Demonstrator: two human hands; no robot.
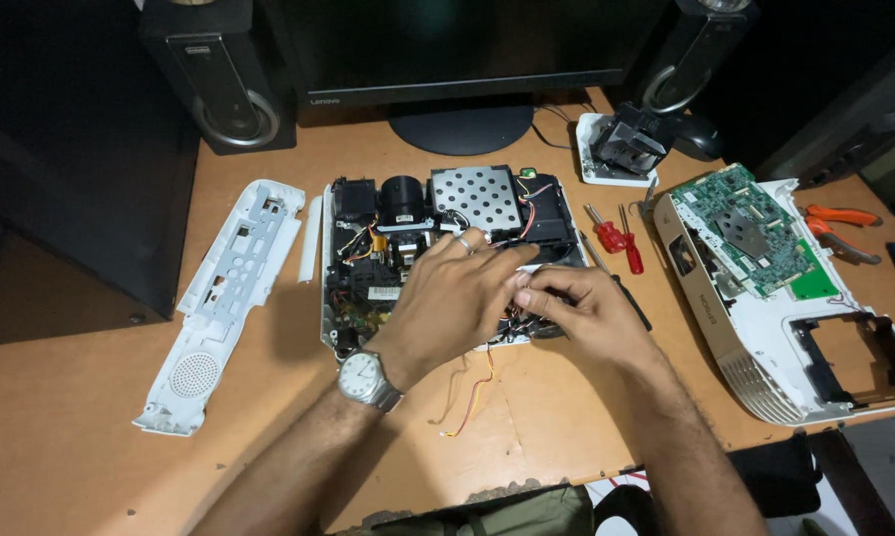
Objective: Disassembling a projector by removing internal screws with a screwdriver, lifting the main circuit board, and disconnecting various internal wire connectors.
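An opened projector chassis lies in the middle of the wooden desk, showing a black lens block, a perforated metal shield and coloured wires. My left hand, with a ring and a wristwatch, rests over the chassis centre. My right hand meets it from the right, fingertips pinched at a small part by the wires; what they grip is hidden. Loose red and yellow wires trail toward me over the chassis front edge.
A white rear panel lies left. Two red screwdrivers and a white top cover carrying a green circuit board lie right, with orange pliers beyond. A monitor stand, two speakers and a small black module stand behind.
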